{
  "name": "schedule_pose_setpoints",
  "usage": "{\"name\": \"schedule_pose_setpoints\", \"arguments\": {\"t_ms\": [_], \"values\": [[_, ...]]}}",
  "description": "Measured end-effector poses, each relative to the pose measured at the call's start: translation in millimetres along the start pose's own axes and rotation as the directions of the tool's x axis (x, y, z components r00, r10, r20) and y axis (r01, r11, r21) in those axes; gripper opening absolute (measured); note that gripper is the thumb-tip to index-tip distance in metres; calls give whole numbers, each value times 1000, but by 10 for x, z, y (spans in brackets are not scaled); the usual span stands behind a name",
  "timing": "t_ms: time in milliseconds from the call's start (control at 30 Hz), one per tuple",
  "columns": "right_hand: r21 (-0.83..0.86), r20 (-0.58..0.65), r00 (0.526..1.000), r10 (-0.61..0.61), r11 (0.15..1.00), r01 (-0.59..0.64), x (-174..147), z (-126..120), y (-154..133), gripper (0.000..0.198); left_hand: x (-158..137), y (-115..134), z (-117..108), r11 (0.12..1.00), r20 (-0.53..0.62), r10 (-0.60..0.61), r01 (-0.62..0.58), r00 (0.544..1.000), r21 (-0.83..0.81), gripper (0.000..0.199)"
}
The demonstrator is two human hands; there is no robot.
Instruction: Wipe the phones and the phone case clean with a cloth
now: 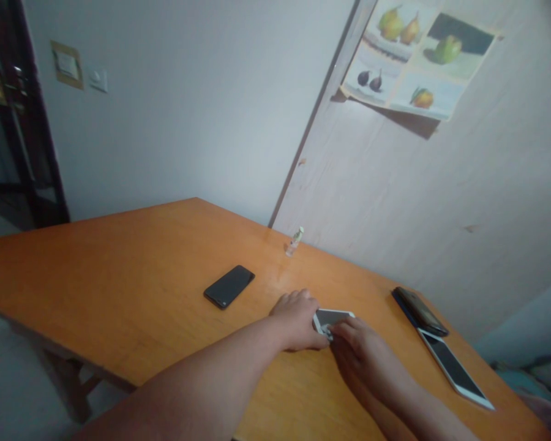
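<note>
A white-framed phone (335,316) with a grey screen is between my hands over the wooden table. My left hand (298,321) wraps round its left side, thumb along the near edge. Over the phone's near right part, my right hand (360,346) has its fingertips pinched together. A small whitish thing (327,331) shows at those fingertips, too small to name. My fingers and palm hide parts of the phone's edges. Left of my hands, a black phone (229,286) lies flat on the table, apart from them.
A small clear bottle (294,241) stands near the table's back edge by the wall. To the right lie a dark wallet-like case (421,311) and a white tablet-like device (457,367). The wooden table (119,269) has its left front edge in view. A fruit poster (417,58) hangs above.
</note>
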State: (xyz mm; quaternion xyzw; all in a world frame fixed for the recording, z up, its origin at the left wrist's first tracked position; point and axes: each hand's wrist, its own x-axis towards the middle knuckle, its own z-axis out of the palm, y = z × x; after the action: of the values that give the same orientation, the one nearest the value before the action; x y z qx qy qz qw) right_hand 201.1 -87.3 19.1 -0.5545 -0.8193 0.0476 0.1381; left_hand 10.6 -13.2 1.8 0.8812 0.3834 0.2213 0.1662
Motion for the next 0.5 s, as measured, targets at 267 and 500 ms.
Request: {"name": "schedule_pose_setpoints", "arguments": {"t_ms": [267, 500], "values": [[-98, -48, 995, 83, 991, -87, 270, 52, 158, 26, 1, -19, -3, 1000, -2, 1, -1, 1000, 17, 50], [1, 10, 1000, 24, 1000, -24, -20, -49, 28, 24, 9, -28, 12, 1000, -9, 14, -14, 1000, 10, 54]]}}
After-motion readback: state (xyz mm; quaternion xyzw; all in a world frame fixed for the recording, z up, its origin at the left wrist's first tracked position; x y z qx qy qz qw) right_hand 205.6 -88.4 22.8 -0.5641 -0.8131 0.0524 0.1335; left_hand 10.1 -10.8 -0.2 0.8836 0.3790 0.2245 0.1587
